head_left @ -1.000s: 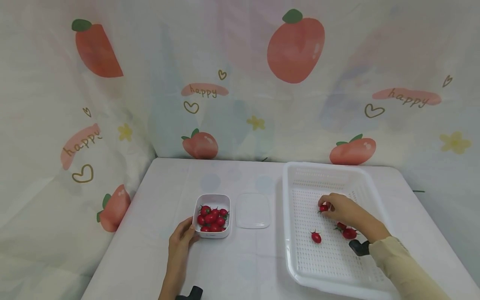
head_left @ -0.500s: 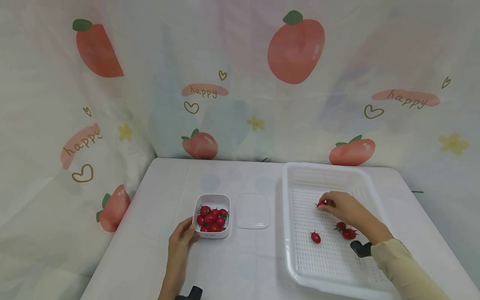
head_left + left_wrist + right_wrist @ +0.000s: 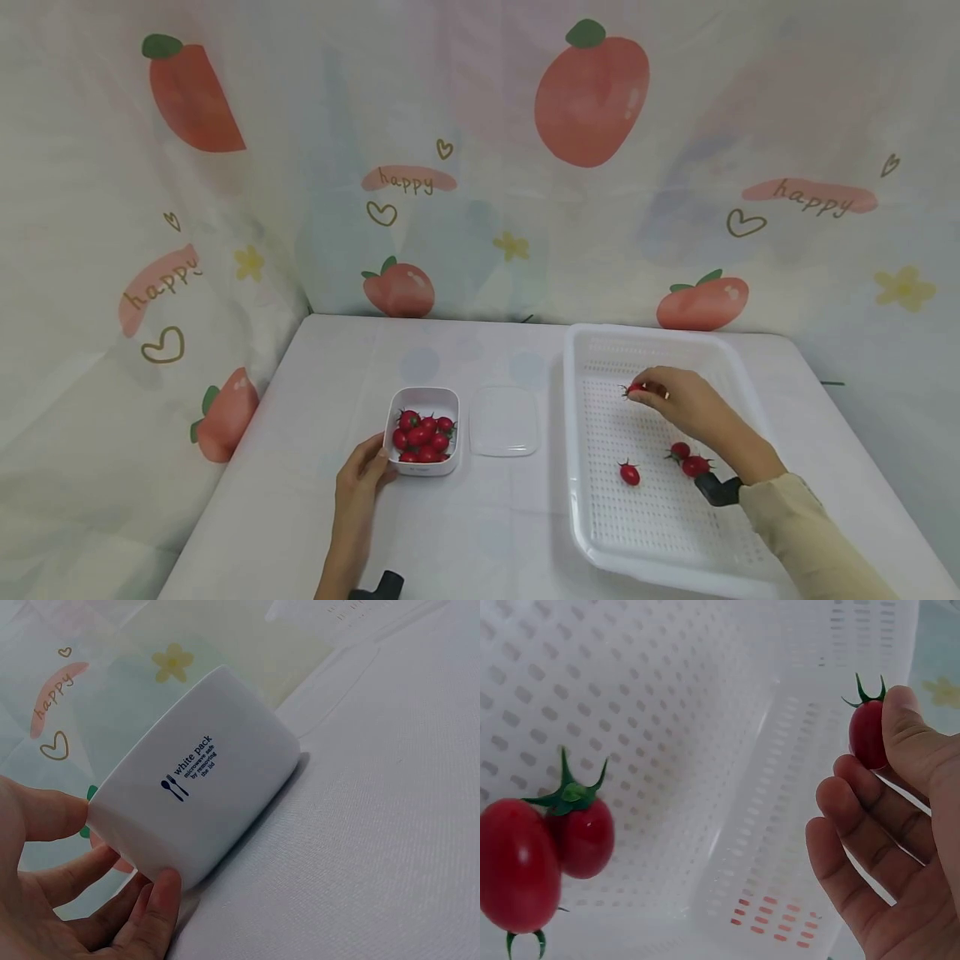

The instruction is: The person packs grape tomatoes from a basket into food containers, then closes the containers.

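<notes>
Left of the white basket (image 3: 577,467), the left hand (image 3: 358,487) cups one white container (image 3: 423,431) of cherry tomatoes; one lid (image 3: 505,421) lies beside it. Inside the basket lie three tomatoes (image 3: 629,473); the right hand (image 3: 678,404) pinches a fourth tomato (image 3: 868,733).

tub (image 3: 422,430) left of lid (image 3: 505,421), basket (image 3: 592,533) right
</notes>
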A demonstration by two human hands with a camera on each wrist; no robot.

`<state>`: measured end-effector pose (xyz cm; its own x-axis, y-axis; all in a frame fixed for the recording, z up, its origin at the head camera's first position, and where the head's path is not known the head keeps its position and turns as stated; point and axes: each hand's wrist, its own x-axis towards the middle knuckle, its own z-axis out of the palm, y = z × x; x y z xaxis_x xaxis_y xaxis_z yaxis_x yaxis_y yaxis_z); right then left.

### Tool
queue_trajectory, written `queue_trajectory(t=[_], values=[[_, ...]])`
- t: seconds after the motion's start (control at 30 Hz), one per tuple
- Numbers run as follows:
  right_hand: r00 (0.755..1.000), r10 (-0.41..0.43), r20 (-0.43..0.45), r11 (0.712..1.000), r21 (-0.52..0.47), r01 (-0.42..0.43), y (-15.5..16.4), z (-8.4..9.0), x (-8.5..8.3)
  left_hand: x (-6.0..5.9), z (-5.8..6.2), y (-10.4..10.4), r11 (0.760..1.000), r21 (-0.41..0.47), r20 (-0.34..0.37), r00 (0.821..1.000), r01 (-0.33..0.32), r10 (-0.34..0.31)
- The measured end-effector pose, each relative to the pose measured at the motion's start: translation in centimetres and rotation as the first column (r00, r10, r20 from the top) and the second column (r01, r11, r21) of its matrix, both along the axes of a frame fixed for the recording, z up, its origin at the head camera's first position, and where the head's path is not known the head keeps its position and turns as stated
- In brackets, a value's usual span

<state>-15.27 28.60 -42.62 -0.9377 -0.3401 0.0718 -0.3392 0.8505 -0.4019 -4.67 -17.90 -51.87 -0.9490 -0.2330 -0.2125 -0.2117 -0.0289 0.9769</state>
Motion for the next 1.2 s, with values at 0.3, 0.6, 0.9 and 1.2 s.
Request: queue_trajectory(t=[0.3, 0.6, 0.9, 1.2], values=[[0.997, 0.038, -0.062, 0.998, -0.039, -0.04, -1.7, 2.1, -0.4, 0.1, -0.1, 0.0, 1.0, -0.011, -0.005, 1.0, 0.008, -0.008], [0.996, 0.075, -0.055, 0.991, -0.107, -0.08, -4.9, 3.6, -0.7, -0.1, -0.2, 0.0, 1.0, -0.024, -0.002, 1.0, -0.005, 0.005], [0.985, 0.174, -0.024, 0.97, -0.171, -0.175, -9.4, 4.3, -1.5, -0.1, -0.3, 0.0, 1.0, -0.016, 0.011, 1.0, -0.012, 0.012], [0.967, 0.255, 0.001, 0.947, -0.203, -0.249, -13.1, 4.2, -2.4, 0.0, -0.1, 0.0, 1.0, -0.012, 0.018, 1.0, 0.0, 0.0]])
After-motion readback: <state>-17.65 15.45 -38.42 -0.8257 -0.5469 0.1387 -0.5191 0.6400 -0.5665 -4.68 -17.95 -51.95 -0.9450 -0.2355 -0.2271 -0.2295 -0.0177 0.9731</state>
